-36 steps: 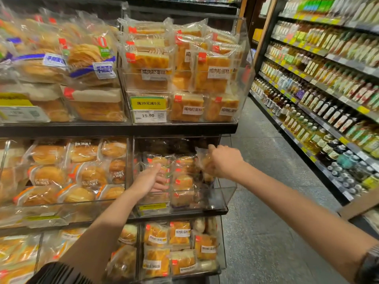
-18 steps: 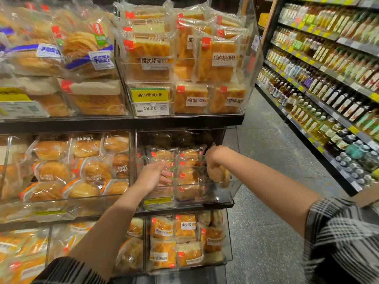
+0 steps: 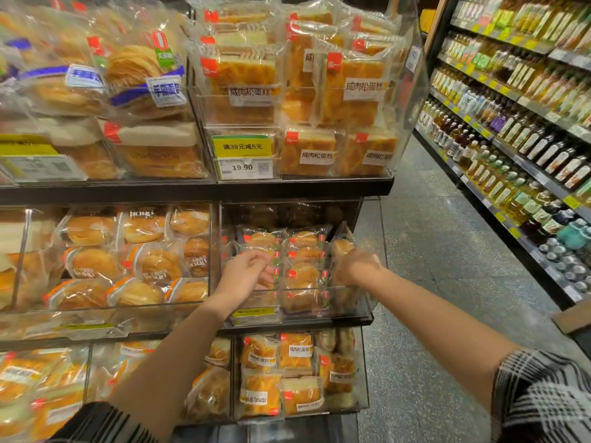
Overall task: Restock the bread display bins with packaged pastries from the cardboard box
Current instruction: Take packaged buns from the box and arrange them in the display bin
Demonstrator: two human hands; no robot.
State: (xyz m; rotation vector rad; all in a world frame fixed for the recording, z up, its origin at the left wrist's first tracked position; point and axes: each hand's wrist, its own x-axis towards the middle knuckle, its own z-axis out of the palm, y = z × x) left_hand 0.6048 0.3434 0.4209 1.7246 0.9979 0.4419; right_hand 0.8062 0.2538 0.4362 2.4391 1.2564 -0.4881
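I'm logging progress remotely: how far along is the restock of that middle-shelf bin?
Done: the middle bin already holds rows of packaged pastries stacked near its front wall. In hand: the right hand is at the bin's right end, seemingly pressing a pastry pack into place; the left hand rests on the left stack. Left: dark space remains above the stacks at the back. The cardboard box isn't clearly in view, so remaining stock is unknown.

The right hand (image 3: pixel 353 266) is blurred, its fingers hidden among wrapped pastries (image 3: pixel 342 247).
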